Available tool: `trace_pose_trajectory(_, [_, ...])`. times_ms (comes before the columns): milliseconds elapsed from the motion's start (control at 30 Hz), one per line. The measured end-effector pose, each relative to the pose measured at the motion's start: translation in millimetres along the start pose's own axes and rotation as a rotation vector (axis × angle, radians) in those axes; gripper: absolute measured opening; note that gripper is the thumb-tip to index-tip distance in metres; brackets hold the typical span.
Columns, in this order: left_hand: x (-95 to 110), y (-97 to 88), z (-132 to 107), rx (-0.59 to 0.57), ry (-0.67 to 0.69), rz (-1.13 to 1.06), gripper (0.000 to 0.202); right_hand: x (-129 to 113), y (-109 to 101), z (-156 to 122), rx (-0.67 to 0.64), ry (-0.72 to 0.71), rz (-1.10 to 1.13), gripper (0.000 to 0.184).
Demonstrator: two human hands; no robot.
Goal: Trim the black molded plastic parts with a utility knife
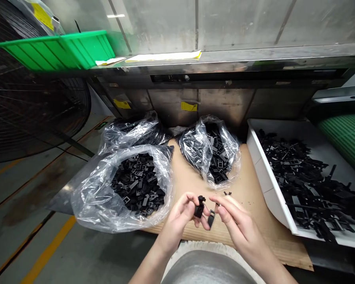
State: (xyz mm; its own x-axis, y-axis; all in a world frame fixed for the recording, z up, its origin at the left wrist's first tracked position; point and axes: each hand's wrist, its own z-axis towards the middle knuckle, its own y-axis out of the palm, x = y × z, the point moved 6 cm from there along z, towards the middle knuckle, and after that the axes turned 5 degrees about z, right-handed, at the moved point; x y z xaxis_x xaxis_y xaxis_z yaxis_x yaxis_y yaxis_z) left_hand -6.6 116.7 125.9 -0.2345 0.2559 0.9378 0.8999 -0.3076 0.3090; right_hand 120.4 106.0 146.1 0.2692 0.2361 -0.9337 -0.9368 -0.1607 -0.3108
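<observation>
My left hand (182, 215) is closed on a small black plastic part (199, 209), pinched between thumb and fingers. A second black piece (211, 219), rectangular with a grey sheen, sits at the tips of its lower fingers. Just to the right, my right hand (236, 221) has thumb and forefinger pressed together. A tiny dark bit may show at that pinch, too small to name. Both hands are above the front of the brown board (248, 185). Behind my right fingertips lies a small black scrap (227, 193) on the board.
An open clear bag (91, 201) of black parts sits left, with another bag (136, 132) behind it. A third bag (192, 150) stands centre back. At right is a white tray (266, 177) of black parts beside a green belt (346, 134). A green bin (59, 51) rests on the ledge.
</observation>
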Motion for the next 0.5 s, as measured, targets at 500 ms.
trace_pose_trajectory(500, [11, -5.7, -11, 0.205, 0.061, 0.349, 0.01, -8, 1, -15, 0.121, -0.211, -0.257, 0.015])
